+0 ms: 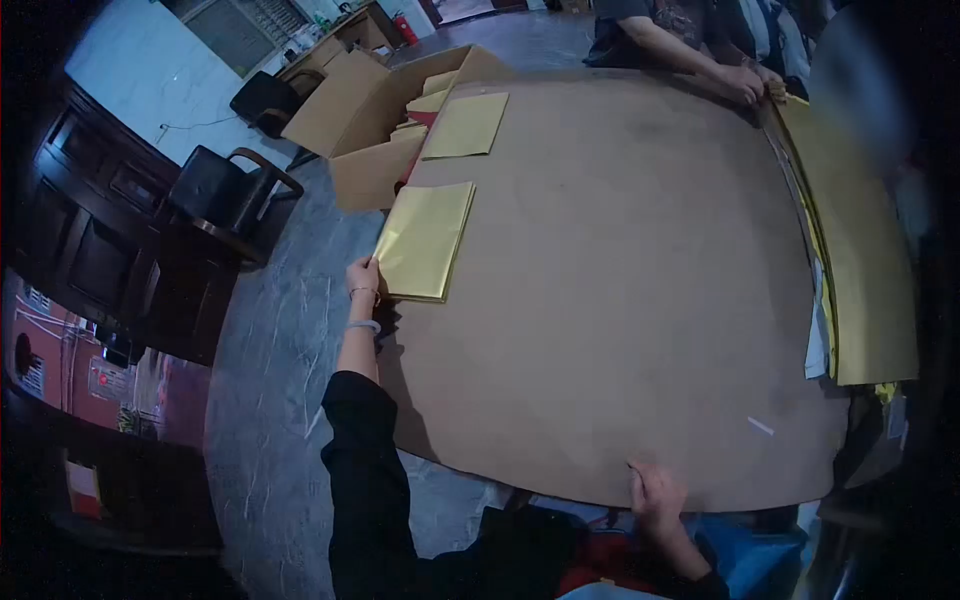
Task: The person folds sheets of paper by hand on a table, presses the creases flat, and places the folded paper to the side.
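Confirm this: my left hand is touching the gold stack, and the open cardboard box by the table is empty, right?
The box isn't empty: the head view shows gold-coloured pieces inside. Your left hand is touching the gold stack.

Glossy gold paper sheets (428,240)

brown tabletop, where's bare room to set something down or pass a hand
Bare: the middle of the brown tabletop, between the gold stack at the left hand and the large gold sheets along the right edge, stopping short of the right hand and white strip. Crowded: the far left, with the second gold stack and open box.
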Motion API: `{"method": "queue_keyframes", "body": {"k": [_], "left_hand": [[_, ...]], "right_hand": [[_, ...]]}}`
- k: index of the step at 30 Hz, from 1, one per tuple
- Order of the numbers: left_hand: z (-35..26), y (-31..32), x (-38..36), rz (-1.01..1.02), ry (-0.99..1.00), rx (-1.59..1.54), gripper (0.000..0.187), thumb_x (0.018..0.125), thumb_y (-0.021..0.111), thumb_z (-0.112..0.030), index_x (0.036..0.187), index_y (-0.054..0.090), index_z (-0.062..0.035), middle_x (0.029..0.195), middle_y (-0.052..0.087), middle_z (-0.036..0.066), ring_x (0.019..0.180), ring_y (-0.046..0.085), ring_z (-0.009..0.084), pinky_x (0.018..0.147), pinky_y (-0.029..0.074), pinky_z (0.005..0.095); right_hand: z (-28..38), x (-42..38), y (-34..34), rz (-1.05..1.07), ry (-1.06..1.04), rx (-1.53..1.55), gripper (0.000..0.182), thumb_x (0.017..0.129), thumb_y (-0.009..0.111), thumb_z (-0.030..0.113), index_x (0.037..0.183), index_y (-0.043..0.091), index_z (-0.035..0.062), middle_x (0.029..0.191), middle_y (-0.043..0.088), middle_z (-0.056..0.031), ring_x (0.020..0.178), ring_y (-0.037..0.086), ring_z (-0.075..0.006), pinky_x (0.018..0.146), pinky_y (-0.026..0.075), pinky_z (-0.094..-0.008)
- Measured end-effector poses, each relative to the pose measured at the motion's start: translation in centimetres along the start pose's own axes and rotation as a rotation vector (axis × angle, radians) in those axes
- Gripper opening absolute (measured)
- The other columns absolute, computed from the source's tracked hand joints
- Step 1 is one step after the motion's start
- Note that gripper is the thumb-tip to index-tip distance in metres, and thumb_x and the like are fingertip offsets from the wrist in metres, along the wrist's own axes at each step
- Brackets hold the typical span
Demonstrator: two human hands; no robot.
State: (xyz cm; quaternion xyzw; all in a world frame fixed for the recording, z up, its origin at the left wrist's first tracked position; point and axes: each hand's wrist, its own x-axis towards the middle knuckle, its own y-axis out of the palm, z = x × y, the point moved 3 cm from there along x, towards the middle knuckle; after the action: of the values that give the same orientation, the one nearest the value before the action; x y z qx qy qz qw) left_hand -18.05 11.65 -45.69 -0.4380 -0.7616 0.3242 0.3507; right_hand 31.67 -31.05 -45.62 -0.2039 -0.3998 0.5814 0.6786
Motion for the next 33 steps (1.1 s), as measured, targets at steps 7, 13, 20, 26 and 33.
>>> {"method": "queue_keyframes", "body": {"k": [7,13,20,26,33], "left_hand": [[1.0,0.5,0.2,0.020,-0.056,-0.063,0.030,0.082,0.061,-0.025,0.104,0.068,-0.0053,0.101,0.067,0.016,0.095,0.064,0.0280,0.083,0.049,0.0354],[5.1,2.4,2.0,-0.062,0.021,-0.066,0.030,0.081,0.062,-0.025,0.105,0.067,-0.0059,0.100,0.068,0.015,0.090,0.066,0.0276,0.080,0.050,0.0349],[-1.3,-0.8,-1.3,0.060,-0.061,-0.003,0.032,0.083,0.062,-0.023,0.109,0.065,-0.0031,0.107,0.064,0.018,0.097,0.062,0.0276,0.085,0.048,0.0373],[-10.9,-1.3,-8.9,-0.191,0.513,0.201,0.043,0.087,0.056,-0.018,0.127,0.049,-0.0027,0.126,0.050,0.019,0.116,0.047,0.0364,0.095,0.040,0.0410],[-26.6,5.7,-25.7,0.763,1.031,0.023,0.063,0.093,0.046,-0.030,0.144,0.019,-0.0026,0.149,0.018,0.022,0.138,0.014,0.0391,0.111,0.015,0.0496]], "right_hand": [[0.4,0.6,-0.3,-0.013,-0.020,0.060,0.025,0.078,0.062,0.005,0.103,0.063,0.0092,0.087,0.063,-0.0109,0.074,0.062,-0.0261,0.056,0.050,-0.0326],[0.4,0.1,-0.1,0.081,0.029,-0.057,0.025,0.077,0.062,0.004,0.102,0.063,0.0082,0.084,0.062,-0.0103,0.072,0.062,-0.0260,0.057,0.050,-0.0329],[1.0,1.0,-0.9,-0.014,0.000,0.060,0.024,0.077,0.063,0.005,0.101,0.064,0.0079,0.083,0.060,-0.0092,0.071,0.061,-0.0260,0.061,0.051,-0.0340],[1.1,0.7,-0.9,0.032,0.080,0.012,0.019,0.079,0.062,0.009,0.097,0.064,0.0105,0.080,0.060,-0.0078,0.072,0.061,-0.0254,0.061,0.051,-0.0348],[0.1,-0.2,0.1,-0.024,0.010,-0.038,0.015,0.084,0.058,0.019,0.097,0.063,0.0137,0.073,0.053,-0.0056,0.073,0.060,-0.0232,0.053,0.050,-0.0341]]}}
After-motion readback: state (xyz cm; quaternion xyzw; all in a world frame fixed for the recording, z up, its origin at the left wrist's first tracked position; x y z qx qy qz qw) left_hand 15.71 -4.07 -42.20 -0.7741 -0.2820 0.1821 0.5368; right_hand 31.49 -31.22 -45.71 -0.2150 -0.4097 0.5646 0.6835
